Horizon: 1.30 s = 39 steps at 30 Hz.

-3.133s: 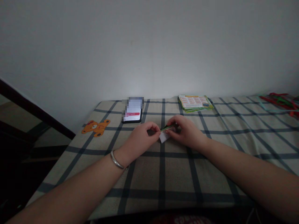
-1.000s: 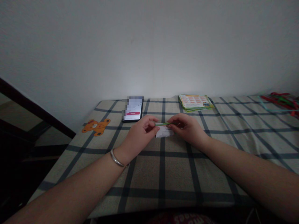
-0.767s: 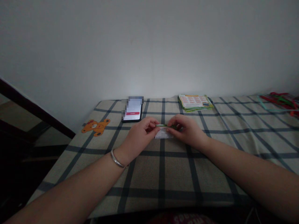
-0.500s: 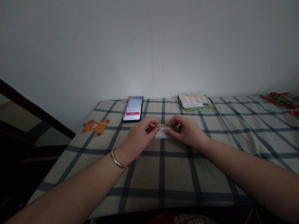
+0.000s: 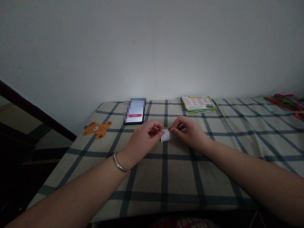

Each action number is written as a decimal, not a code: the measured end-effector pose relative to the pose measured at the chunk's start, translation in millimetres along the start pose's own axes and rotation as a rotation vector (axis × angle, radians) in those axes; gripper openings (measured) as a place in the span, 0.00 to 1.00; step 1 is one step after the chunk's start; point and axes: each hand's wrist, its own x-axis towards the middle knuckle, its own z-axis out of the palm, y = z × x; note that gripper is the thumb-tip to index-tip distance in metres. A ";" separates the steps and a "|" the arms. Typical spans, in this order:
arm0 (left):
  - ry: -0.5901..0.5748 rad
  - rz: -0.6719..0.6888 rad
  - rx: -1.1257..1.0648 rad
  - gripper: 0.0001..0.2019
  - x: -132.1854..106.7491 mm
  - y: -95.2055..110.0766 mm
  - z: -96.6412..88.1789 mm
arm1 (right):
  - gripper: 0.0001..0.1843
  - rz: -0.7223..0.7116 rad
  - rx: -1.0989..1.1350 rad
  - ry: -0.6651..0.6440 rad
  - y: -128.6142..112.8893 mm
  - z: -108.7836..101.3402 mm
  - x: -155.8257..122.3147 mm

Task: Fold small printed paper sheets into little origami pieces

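between your two hands, just above the grey checked sheet point(image 5: 166, 177), sits the small white paper slip with a green top edge point(image 5: 168, 135). your left hand point(image 5: 142, 137) pinches its left end, thumb and forefinger closed narrow; your right hand point(image 5: 190, 133) pinches the right end the same way. the slip hangs near the sheet; contact cannot be confirmed. expect it to be very light, thin and limp, prone to creasing or tearing. take hold along the green edge near both ends, with light pressure only. behind, well apart, lie a lit black phone point(image 5: 135, 114) and a stack of green-bordered printed leaflets point(image 5: 198, 104).
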 end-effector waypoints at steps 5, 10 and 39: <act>-0.003 -0.001 0.005 0.05 -0.2 0.0 -0.1 | 0.08 -0.013 0.015 -0.001 -0.9 0.1 0.5; -0.004 0.011 0.043 0.03 -0.7 3.9 -1.4 | 0.08 -0.006 0.009 0.004 -0.7 1.4 0.9; 0.051 -0.054 -0.003 0.03 0.4 -6.7 1.4 | 0.08 0.065 0.184 0.028 9.3 5.5 -0.6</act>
